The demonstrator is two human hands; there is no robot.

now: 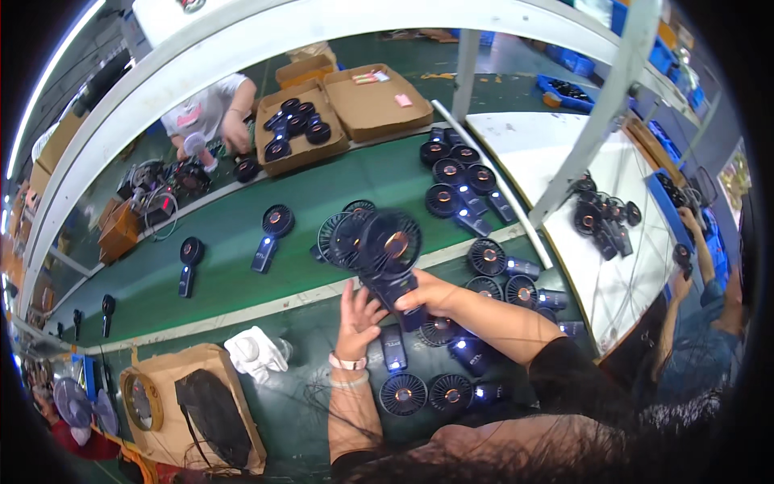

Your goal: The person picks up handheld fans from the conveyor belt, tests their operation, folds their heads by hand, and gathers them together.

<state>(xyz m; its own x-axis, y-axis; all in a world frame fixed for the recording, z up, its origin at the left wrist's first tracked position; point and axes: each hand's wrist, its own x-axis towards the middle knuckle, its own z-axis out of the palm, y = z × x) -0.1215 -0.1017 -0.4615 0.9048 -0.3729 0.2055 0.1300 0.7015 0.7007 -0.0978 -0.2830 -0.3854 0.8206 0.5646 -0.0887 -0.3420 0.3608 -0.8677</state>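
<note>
My right hand (pixel 429 295) grips a dark handheld fan (pixel 390 246) by its handle, above the near edge of the green belt (pixel 322 266). The fan's head is smeared by motion and overlaps other fans behind it, so I cannot tell whether the hand holds more than one. My left hand (pixel 357 324) is just below and left of it, fingers spread and holding nothing. Beside my right forearm several more fans (pixel 403 394) lie on the green work surface, some with small lights lit. Another group of fans (pixel 448 171) lies at the belt's far right.
Single fans (pixel 276 219) lie spaced along the belt. Beyond it, a co-worker (pixel 211 113) sits near a cardboard box (pixel 322 153) of fans. A white cloth (pixel 256 353) and a cardboard tray (pixel 189 363) lie left. At right, a white table (pixel 516 133) and metal post (pixel 592 121).
</note>
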